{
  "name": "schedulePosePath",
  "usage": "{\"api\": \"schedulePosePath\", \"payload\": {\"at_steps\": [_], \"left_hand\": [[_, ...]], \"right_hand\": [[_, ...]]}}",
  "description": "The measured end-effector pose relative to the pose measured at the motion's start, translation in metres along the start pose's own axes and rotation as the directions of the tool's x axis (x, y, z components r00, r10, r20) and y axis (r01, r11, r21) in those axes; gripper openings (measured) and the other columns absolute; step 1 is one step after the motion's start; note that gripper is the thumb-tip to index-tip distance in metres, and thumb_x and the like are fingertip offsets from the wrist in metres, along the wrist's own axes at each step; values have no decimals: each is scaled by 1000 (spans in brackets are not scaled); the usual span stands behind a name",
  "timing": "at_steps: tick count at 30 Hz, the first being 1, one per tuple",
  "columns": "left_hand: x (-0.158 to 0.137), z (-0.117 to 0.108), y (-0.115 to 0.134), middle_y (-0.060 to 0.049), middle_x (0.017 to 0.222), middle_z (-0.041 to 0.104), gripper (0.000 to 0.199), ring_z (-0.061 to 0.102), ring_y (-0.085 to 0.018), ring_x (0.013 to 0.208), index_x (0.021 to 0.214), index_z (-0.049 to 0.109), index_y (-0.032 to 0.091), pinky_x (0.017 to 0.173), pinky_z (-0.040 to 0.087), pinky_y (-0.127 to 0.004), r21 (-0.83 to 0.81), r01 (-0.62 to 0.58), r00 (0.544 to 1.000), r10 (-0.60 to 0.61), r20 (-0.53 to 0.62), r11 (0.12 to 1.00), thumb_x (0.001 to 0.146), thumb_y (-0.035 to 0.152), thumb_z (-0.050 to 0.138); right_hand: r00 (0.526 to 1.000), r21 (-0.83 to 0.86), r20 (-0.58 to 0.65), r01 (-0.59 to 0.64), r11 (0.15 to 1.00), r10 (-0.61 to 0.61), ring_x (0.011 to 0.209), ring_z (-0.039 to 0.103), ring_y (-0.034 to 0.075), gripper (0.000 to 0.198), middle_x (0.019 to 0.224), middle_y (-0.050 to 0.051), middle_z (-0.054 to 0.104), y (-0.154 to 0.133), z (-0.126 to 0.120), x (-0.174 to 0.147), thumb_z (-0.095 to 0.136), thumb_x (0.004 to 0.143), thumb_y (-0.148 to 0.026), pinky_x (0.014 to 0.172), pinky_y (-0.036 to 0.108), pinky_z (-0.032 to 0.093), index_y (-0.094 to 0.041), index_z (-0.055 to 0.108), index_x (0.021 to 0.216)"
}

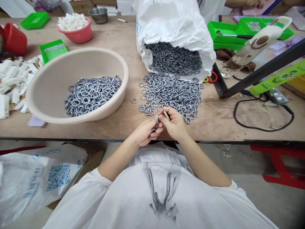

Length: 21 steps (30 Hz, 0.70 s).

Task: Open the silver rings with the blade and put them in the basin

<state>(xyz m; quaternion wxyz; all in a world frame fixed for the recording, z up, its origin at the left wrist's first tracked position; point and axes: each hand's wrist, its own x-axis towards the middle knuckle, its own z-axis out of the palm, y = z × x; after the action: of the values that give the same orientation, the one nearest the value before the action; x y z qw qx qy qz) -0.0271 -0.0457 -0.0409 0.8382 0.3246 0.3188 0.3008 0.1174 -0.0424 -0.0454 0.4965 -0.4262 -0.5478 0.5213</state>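
Note:
Close together at the table's front edge, both my hands are closed. My left hand (147, 131) grips a grey metal ring (157, 119) upright between thumb and finger, and another dark ring (153, 130) shows lower in its fingers. My right hand (175, 124) pinches a thin, pale, pointed tool (166, 114), its tip directed up and left; its kind is unclear. The right thumb meets the held ring. Just beyond my hands a heap of loose grey rings (171, 93) spreads from the mouth of a white sack (173, 22). One single ring (133, 100) lies apart, left of the heap.
A large beige basin (40, 95) with many rings stands at left. White pieces (16, 82) lie beyond it, near a pink bowl (78, 35) and green trays (53, 51). On the right are a black metal bar (259, 71) and a looped black cable (252, 128). Another person's hand (258, 3) shows at top right.

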Motion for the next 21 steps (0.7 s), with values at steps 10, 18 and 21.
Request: {"api": "schedulePosePath", "payload": {"at_steps": [10,18,21], "left_hand": [[-8,14,0,7,54,39,43,25,-2,39,71,42,19,37,15,-14,-101,-120,990,111,-89,988,80,50,70],[-6,15,-4,9,51,37,47,26,-2,39,69,40,19,38,19,-14,-184,-213,956,165,-241,960,81,52,71],[-6,17,-5,9,51,37,48,26,-2,38,70,39,19,38,19,-14,-184,-221,950,169,-261,958,79,53,73]], "right_hand": [[986,-301,4,161,940,-168,61,55,14,40,68,-1,60,-5,-3,-2,51,94,-59,59,27,42,-21,61,88],[891,-743,148,386,547,-428,60,49,12,40,65,1,57,-13,-5,-20,47,100,-45,58,27,32,-19,57,71],[887,-766,177,396,506,-426,58,48,12,41,64,0,57,-14,-2,-20,46,100,-45,58,26,31,-19,57,71]]}}
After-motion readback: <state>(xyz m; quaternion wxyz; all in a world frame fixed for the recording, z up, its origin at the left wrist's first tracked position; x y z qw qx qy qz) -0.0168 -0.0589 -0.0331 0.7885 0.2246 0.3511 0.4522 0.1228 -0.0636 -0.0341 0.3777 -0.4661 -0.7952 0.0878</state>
